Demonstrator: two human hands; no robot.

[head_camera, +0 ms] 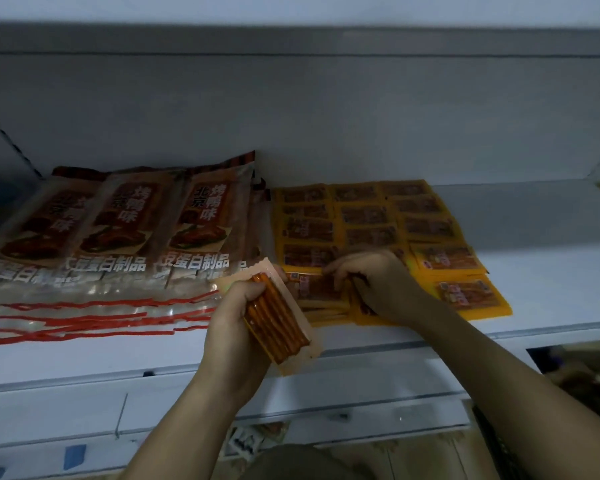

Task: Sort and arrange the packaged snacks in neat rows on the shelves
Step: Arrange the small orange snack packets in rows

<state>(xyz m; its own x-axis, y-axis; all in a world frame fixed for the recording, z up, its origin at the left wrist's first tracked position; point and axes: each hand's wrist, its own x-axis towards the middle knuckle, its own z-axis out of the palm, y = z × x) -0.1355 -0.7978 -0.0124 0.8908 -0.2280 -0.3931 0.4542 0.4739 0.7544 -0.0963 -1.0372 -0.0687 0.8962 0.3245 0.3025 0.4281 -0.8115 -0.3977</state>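
The left hand (pixel 234 317) grips a stack (pixel 278 323) of thin orange snack packs, fingers curled round it from the left side, thumb on top; the stack is tilted and held in the air just in front of the shelf (pixel 534 271) edge, approx. between the two groups of goods. The right hand (pixel 371 282) rests on the yellow packs (pixel 423 216) at the front of their middle row, w/ fingers bent down and pinching the edge of one pack (pixel 314 287), which lies flat at the front of the left row. The yellow packs lie flat in three rows, front to back, overlapping each other, on the right half of the shelf. Left of them, touching or almost touching, lie bigger bags (pixel 118 233) w/ a brown picture and white Chinese letters, also overlapping in rows, their clear bottoms w/ red edges toward the front. The shelf is white, w/ a white back wall (pixel 326 116) behind. Below the shelf a lower level shows some small packets (pixel 253 438), blurred. The light is dim, so small print on the packs I cannot read.
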